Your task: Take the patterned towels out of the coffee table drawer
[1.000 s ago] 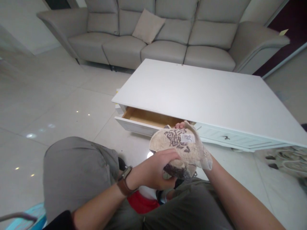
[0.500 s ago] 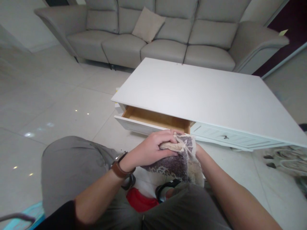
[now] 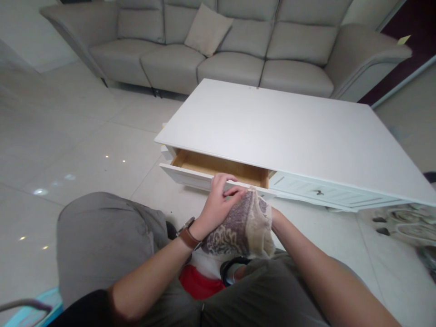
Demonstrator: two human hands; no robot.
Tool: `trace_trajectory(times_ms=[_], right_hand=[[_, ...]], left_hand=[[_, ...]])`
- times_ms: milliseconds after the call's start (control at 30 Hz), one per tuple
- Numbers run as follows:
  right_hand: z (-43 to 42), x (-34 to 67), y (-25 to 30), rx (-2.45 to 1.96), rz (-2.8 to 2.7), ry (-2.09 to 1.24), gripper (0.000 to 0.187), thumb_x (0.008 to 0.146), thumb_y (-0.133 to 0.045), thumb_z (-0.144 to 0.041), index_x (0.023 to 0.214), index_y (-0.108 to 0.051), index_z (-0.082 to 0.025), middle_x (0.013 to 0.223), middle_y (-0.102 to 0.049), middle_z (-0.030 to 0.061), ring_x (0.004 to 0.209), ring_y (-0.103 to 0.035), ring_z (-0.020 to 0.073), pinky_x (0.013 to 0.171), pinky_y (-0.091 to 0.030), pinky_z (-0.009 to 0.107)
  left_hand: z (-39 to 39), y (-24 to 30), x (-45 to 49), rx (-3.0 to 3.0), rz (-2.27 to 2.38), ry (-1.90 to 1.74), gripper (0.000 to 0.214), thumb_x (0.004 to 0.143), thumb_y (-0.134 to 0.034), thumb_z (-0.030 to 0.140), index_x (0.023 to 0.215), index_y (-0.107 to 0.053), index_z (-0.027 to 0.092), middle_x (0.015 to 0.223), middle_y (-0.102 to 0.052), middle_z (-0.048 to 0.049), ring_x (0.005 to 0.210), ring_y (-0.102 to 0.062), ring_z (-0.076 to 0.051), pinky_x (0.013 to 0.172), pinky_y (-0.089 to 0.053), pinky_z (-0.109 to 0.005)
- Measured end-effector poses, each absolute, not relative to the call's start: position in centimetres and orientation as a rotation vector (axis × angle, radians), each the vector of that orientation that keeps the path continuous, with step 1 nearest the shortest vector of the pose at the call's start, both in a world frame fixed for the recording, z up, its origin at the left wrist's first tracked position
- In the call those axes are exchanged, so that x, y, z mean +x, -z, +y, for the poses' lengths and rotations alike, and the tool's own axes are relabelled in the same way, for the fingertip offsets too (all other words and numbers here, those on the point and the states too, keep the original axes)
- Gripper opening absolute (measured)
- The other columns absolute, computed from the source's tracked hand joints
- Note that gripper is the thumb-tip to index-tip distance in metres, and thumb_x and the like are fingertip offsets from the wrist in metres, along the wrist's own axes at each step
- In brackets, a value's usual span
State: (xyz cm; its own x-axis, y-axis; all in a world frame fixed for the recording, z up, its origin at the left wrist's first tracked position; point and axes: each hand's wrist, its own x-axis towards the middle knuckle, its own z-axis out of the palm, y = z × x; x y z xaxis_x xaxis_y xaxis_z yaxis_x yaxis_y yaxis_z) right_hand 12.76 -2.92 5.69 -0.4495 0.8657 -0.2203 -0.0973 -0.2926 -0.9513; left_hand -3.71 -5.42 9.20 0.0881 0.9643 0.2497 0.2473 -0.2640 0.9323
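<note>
A folded brown and beige patterned cloth (image 3: 235,229) hangs in front of the drawer, over my knees. My right hand (image 3: 276,219) holds it from behind; most of its fingers are hidden by the fabric. My left hand (image 3: 220,200), below a wristwatch with a brown strap, is at the cloth's upper left. Its fingers are bent and spread apart, with the fingertips close to the cloth's top edge and overlapping the rim of the drawer front; whether they touch the rim I cannot tell. The drawer (image 3: 185,176) is pulled out, its bare wooden inside showing.
The white coffee table (image 3: 289,131) spreads ahead, with a closed drawer front (image 3: 320,191) at right. Behind it stands a grey sofa (image 3: 235,70) with a beige cushion (image 3: 207,29). A red object (image 3: 200,284) lies between my legs, and a turquoise item (image 3: 51,299) at lower left.
My left hand has loosened from around the cloth and shifted left and up toward the drawer rim. The cloth has turned, showing more of its patterned face.
</note>
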Motion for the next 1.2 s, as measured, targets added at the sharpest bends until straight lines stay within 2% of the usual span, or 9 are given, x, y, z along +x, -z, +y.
trace_trajectory(times_ms=[167,367,500,667,833,933,1067,1133,1200], right_hand=[[-3.9,12.1,-5.6,-1.095,-1.032,-1.770,0.027,0.064,-0.081,-0.043,0.079,-0.070,-0.024,0.086,-0.074,0.0006,0.089,-0.066,0.0248,0.088,-0.054,0.042],[-2.9,12.3,-5.9,-1.256,-0.786,-1.620,0.036,0.058,-0.082,-0.028,0.091,-0.073,-0.021,0.091,-0.076,0.0011,0.089,-0.068,0.0242,0.088,-0.052,0.039],[-2.9,12.1,-6.3,-1.248,-0.767,-1.674,0.037,0.060,-0.083,-0.032,0.094,-0.071,-0.020,0.091,-0.076,0.0023,0.084,-0.069,0.0232,0.084,-0.052,0.038],[-2.9,12.0,-6.4,-1.232,-0.848,-1.694,0.048,0.064,-0.083,-0.041,0.104,-0.065,-0.021,0.097,-0.074,0.0031,0.088,-0.068,0.0225,0.087,-0.052,0.039],[-1.8,13.1,-5.8,-1.512,-1.175,-1.131,0.055,0.063,-0.084,-0.047,0.104,-0.058,-0.022,0.104,-0.067,0.0059,0.096,-0.063,0.0235,0.087,-0.051,0.041],[-2.2,13.1,-6.0,-1.451,-1.444,-0.897,0.042,0.072,-0.078,-0.047,0.102,-0.061,-0.022,0.109,-0.065,0.0074,0.102,-0.060,0.0238,0.090,-0.050,0.041],[-4.0,11.6,-6.8,-1.170,-1.608,-1.341,0.054,0.074,-0.081,-0.046,0.120,-0.060,-0.025,0.125,-0.064,0.0068,0.113,-0.060,0.0230,0.092,-0.051,0.038],[-4.6,10.9,-6.9,-1.088,-1.476,-1.516,0.068,0.069,-0.086,-0.044,0.128,-0.056,-0.027,0.131,-0.063,0.0062,0.117,-0.060,0.0231,0.096,-0.051,0.039],[-4.8,10.7,-6.8,-1.096,-1.236,-1.598,0.066,0.067,-0.086,-0.044,0.124,-0.059,-0.025,0.123,-0.068,0.0058,0.111,-0.064,0.0234,0.096,-0.051,0.040]], left_hand=[[-5.1,-6.2,-4.5,1.235,1.165,-1.226,0.028,0.081,-0.071,0.043,0.097,-0.065,0.022,0.102,-0.067,-0.0049,0.102,-0.061,-0.023,0.093,-0.047,-0.037],[-5.8,-4.8,-5.7,0.498,0.926,-1.130,0.046,0.077,-0.067,0.061,0.096,-0.071,0.019,0.098,-0.076,-0.0066,0.105,-0.067,-0.029,0.095,-0.052,-0.043],[-6.2,-5.1,-6.3,0.584,1.015,-1.014,0.055,0.058,-0.091,0.031,0.107,-0.070,0.017,0.108,-0.077,-0.0086,0.100,-0.071,-0.027,0.096,-0.054,-0.041],[-6.1,-5.7,-6.5,0.510,0.987,-0.971,0.047,0.067,-0.087,0.027,0.109,-0.070,0.014,0.110,-0.077,-0.0118,0.092,-0.073,-0.024,0.091,-0.057,-0.040],[-5.6,-6.4,-7.2,0.437,1.051,-1.016,0.042,0.070,-0.083,0.029,0.108,-0.071,0.014,0.104,-0.078,-0.0111,0.086,-0.074,-0.023,0.084,-0.060,-0.038],[-5.2,-6.6,-7.5,0.470,1.194,-1.094,0.040,0.070,-0.082,0.033,0.103,-0.071,0.014,0.100,-0.078,-0.0110,0.085,-0.073,-0.025,0.082,-0.060,-0.039],[-5.2,-7.0,-7.0,0.798,1.329,-1.169,0.037,0.071,-0.079,0.035,0.102,-0.072,0.015,0.106,-0.077,-0.0095,0.097,-0.071,-0.026,0.089,-0.057,-0.039],[-5.5,-7.4,-6.4,0.964,1.266,-1.125,0.040,0.078,-0.073,0.038,0.112,-0.072,0.017,0.115,-0.075,-0.0088,0.105,-0.069,-0.027,0.093,-0.056,-0.040],[-5.9,-7.7,-5.6,1.036,1.140,-1.043,0.045,0.085,-0.066,0.042,0.125,-0.069,0.021,0.128,-0.070,-0.0087,0.112,-0.067,-0.028,0.093,-0.056,-0.040]])
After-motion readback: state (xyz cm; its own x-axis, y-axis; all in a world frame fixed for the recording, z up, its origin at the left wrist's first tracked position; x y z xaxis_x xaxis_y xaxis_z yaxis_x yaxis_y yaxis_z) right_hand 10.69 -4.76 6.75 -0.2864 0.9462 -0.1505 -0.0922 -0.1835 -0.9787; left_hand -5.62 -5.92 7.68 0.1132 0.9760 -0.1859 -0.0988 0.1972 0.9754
